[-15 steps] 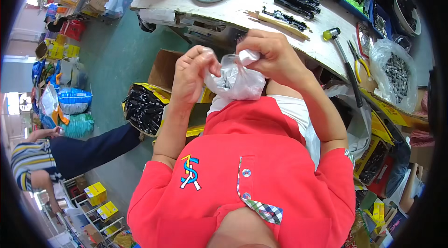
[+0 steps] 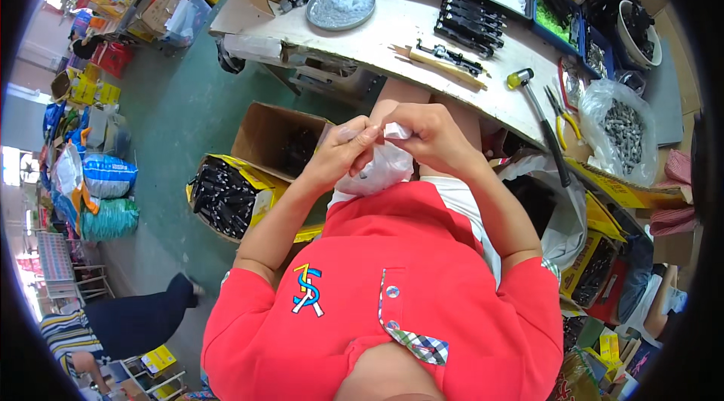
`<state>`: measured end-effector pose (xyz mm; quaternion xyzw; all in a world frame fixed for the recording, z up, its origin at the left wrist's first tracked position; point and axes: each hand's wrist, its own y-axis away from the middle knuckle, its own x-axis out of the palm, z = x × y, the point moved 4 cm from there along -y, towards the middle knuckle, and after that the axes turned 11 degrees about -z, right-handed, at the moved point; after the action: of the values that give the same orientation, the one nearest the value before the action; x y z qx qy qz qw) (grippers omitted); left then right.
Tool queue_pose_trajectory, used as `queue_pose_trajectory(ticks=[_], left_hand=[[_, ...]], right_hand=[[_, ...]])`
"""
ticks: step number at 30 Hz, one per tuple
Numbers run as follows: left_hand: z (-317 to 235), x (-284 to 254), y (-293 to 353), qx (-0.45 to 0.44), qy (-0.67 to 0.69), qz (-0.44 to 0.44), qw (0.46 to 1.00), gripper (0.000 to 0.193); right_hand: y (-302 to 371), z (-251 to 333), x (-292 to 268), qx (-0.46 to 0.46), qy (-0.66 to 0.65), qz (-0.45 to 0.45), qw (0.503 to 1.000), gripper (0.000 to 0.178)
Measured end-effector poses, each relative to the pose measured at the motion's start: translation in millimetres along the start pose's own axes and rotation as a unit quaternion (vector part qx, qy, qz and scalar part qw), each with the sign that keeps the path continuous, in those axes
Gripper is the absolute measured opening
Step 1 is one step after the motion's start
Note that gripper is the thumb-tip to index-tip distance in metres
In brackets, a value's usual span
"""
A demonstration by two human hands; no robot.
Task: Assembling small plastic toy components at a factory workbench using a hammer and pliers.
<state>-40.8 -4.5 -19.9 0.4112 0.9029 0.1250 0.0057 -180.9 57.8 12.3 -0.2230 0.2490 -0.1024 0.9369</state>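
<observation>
Both my hands meet above my lap, over a small translucent plastic bag (image 2: 382, 171) with pale contents that I cannot make out. My right hand (image 2: 431, 134) is closed around a small white piece (image 2: 397, 131), which sticks out between the thumb and fingers; its kind does not show clearly. Against it comes my left hand (image 2: 344, 147), thumb and fingertips pinched together. Whatever the left fingertips hold is too small or hidden to name. The bag hangs just below the fingers, its upper part partly covered by them.
Ahead, the workbench (image 2: 392, 24) bears a round grey dish (image 2: 341, 6), black metal parts (image 2: 469, 26), a hammer (image 2: 539, 103), pliers (image 2: 563, 116) and a bag of grey parts (image 2: 623, 126). An open carton (image 2: 260, 137) and a box of black parts (image 2: 224, 197) stand left. A person (image 2: 128, 329) is at far left.
My left hand has moved right and come up against the right hand, its fingers now pinched. The bag sits lower beneath them. The other person has shifted toward the lower left.
</observation>
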Motion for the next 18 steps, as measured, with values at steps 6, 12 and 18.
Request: queue_pose_trajectory(ticks=[6,12,18], left_hand=[[1.8,-12.8,-5.4,-0.017,0.002,0.000,1.000,0.022],[7.0,-18.4,-15.2,-0.021,-0.041,0.022,0.999,0.023],[0.7,-12.3,-22.5,0.022,-0.188,-0.013,0.982,0.025]], right_hand=[[-0.5,-17.5,1.8,0.040,-0.104,0.016,0.994,0.029],[4.5,-41.3,34.7,0.017,-0.064,0.002,0.998,0.052],[0.4,-45.7,29.3,0.004,0.001,0.022,1.000,0.028]])
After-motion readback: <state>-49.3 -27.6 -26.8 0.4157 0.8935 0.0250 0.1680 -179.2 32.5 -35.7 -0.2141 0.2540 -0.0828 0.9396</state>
